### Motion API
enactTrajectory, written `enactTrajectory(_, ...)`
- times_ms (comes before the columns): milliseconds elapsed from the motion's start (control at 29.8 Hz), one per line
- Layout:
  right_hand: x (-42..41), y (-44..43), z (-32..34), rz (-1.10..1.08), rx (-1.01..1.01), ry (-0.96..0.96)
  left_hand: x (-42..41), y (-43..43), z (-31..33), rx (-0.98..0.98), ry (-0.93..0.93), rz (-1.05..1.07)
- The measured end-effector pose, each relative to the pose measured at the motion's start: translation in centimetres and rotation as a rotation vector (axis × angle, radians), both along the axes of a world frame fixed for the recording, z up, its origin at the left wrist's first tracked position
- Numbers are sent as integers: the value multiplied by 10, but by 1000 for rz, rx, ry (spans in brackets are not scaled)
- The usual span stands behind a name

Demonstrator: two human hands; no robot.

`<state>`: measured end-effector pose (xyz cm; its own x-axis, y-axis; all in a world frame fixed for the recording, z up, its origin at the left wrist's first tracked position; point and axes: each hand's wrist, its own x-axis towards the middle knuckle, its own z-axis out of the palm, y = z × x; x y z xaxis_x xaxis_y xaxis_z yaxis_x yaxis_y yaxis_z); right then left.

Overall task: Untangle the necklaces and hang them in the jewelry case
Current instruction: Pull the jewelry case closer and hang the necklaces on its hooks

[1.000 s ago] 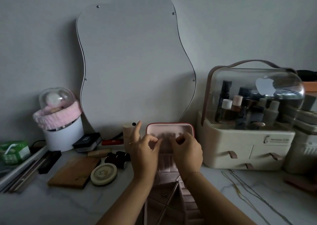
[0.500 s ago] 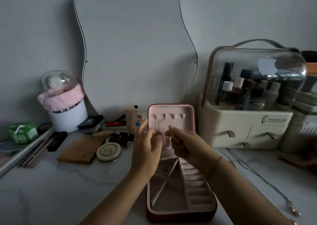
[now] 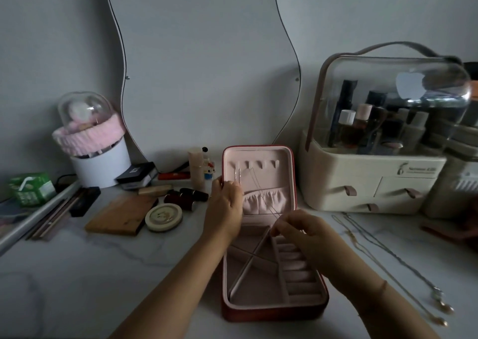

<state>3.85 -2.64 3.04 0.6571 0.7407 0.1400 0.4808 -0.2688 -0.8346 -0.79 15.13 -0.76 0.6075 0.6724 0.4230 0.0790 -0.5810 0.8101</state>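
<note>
A pink jewelry case (image 3: 305,306) with a red shell lies open on the marble table, its lid upright with several hooks (image 3: 258,163) and a gathered pocket. A thin necklace chain (image 3: 261,191) hangs from a left hook and runs down to the right. My left hand (image 3: 224,204) holds the lid's left edge beside the hooks. My right hand (image 3: 297,231) pinches the chain's lower end over the tray. Two more necklaces (image 3: 382,253) lie stretched on the table to the right, pendants (image 3: 443,310) nearest me.
A wavy mirror (image 3: 201,67) leans on the wall. A cosmetics organiser (image 3: 372,181) stands right of the case. Left of it lie a round tin (image 3: 163,217), a wooden block (image 3: 120,216), dark bottles, a white tub (image 3: 101,165) and a green carton (image 3: 32,188).
The view has tipped down. My right hand has drawn away from the hooks, down and right over the tray, pulling the chain taut; my left hand has stayed at the lid.
</note>
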Motion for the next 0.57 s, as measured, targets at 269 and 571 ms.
enactTrajectory(269,22,30,44,13,102,-22,-4,-2,2,-199,-97,-67)
enactTrajectory(571,45,81,62,-19,279,-68,-4,0,-2,-238,-180,-111)
